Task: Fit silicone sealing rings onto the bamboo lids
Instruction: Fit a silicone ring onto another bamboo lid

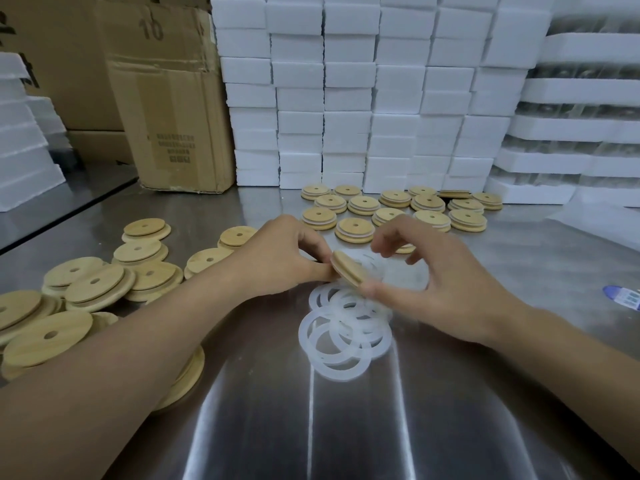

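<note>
In the middle of the frame the left hand (284,258) pinches a bamboo lid (348,270) between thumb and curled fingers, holding it on edge and tilted above the steel table (381,427). The right hand (443,282) meets it from the right: its thumb lies against the lid's lower rim and its fingers are bent above. A blurred, pale ring (376,268) shows just behind the lid, and I cannot tell whether the right fingers grip it or the lid.

Right below the hands, a loose heap of translucent silicone rings (343,334) lies overlapping on the table. At the left of the frame bare lids (86,285), each with a centre hole, are piled in a sprawl, some under the left forearm. Behind the hands, at upper centre, fitted lids (398,209) with a white band round their edges sit in rough rows.

Stacked white foam boxes (346,98) fill the upper centre and right, a dented cardboard box (169,116) stands at the upper left, and a small blue and white object (623,297) lies at the right edge
</note>
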`<state>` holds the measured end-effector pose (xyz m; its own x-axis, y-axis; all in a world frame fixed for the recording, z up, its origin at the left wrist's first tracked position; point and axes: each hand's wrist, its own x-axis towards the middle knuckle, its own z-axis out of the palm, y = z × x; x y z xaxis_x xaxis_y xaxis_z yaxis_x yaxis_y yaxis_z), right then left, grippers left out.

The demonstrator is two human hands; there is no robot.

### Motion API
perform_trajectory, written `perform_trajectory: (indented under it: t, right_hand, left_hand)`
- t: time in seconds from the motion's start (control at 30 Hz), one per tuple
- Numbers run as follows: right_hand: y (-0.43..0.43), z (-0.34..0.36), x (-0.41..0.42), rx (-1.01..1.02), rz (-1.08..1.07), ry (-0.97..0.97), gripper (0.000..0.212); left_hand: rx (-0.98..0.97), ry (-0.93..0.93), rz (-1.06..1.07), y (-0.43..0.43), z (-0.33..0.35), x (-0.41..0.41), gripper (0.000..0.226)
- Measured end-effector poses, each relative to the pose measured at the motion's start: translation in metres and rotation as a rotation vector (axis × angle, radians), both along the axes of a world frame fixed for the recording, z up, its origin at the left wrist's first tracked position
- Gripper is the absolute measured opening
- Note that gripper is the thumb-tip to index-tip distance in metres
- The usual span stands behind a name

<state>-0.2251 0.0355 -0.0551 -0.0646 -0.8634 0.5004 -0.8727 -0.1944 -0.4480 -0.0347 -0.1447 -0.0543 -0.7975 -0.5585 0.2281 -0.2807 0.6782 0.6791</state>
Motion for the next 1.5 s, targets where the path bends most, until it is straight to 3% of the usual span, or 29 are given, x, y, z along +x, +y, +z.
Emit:
perform_trajectory:
  t: [0.13, 0.37, 0.67, 1.0, 1.27, 1.5]
  right_hand:
    - [-0.006, -0.007, 0.009, -0.017, 0.018, 0.095, 0.038]
    - [-0.011, -0.012, -0.008, -0.019, -0.003, -0.429, 0.023]
    - [-0.018, -0.009, -0.017, 0.068, -0.037, -0.668, 0.015]
    - [-0.018, -0.004, -0.015, 0.104, -0.029, -0.693, 0.012]
    - [-0.014, -0.006, -0.014, 0.083, -0.019, -0.735, 0.014]
    - [-0.013, -0.005, -0.017, 0.071, 0.030, -0.793, 0.017]
  left_hand:
    - [0.003, -0.005, -0.008, 0.000, 0.000, -0.001, 0.010]
    - [0.032, 0.049, -0.035, 0.000, -0.003, -0.004, 0.018]
    - [-0.017, 0.064, -0.042, 0.002, -0.001, -0.008, 0.012]
    - [-0.122, 0.013, 0.036, 0.006, -0.002, -0.012, 0.015]
    - [-0.005, 0.056, 0.025, 0.007, -0.007, -0.011, 0.010]
    - [0.142, 0.166, 0.034, 0.011, -0.006, -0.014, 0.023]
